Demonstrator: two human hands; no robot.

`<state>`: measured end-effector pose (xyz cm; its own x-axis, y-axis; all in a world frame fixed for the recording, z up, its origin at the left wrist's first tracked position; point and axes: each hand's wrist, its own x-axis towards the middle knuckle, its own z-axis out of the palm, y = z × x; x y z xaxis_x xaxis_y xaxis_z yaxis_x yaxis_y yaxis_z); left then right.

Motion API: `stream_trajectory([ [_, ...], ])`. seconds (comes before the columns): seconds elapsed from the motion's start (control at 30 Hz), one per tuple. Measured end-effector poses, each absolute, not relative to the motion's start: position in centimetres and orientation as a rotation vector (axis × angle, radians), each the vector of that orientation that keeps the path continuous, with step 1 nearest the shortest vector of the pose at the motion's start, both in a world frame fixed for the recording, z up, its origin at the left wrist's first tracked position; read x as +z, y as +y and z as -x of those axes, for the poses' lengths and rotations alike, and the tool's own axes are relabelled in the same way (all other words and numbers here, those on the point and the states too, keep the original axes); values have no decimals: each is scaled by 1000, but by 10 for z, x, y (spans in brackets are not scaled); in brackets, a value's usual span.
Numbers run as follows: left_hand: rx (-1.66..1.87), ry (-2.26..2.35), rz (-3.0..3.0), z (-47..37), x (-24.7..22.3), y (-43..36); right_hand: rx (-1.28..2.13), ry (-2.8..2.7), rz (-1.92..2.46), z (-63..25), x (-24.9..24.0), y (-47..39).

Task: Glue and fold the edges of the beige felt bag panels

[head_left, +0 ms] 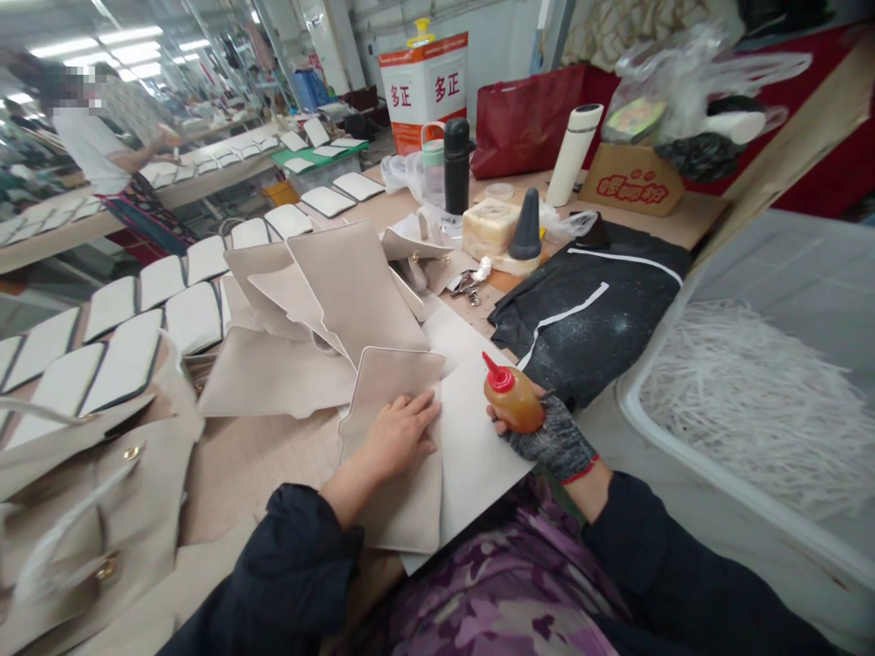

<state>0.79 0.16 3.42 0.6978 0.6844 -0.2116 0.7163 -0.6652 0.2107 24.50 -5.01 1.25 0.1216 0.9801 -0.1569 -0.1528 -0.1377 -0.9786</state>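
Note:
My left hand (403,435) is bare and lies flat with its fingers spread on a beige leather panel (400,515) near the table's front edge. Under that panel's right side is a pale sheet (471,437). In a grey knitted fingerless glove with a red cuff, my right hand (553,435) is wrapped round a bottle of amber liquid (516,401). The bottle's red nozzle points up and to the left, above the sheet. More beige panels (355,282) are piled just beyond my left hand.
Beige bag parts (137,474) lie at the left, with rows of white pads (160,282) behind. Flasks (457,169), a dark cone (526,228) and black cloth (588,301) are beyond the sheet. A bin of white shreds (752,410) stands right. A person (102,150) stands far left.

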Motion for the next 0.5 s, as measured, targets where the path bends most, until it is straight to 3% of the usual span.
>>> stream_trajectory([
  [0.27,-233,1067,-2571,-19,39,25,1610,-414,1057,-243,9,-56],
  [0.5,97,1187,-2590,3,28,-39,1619,-371,929,-238,-1,-50],
])
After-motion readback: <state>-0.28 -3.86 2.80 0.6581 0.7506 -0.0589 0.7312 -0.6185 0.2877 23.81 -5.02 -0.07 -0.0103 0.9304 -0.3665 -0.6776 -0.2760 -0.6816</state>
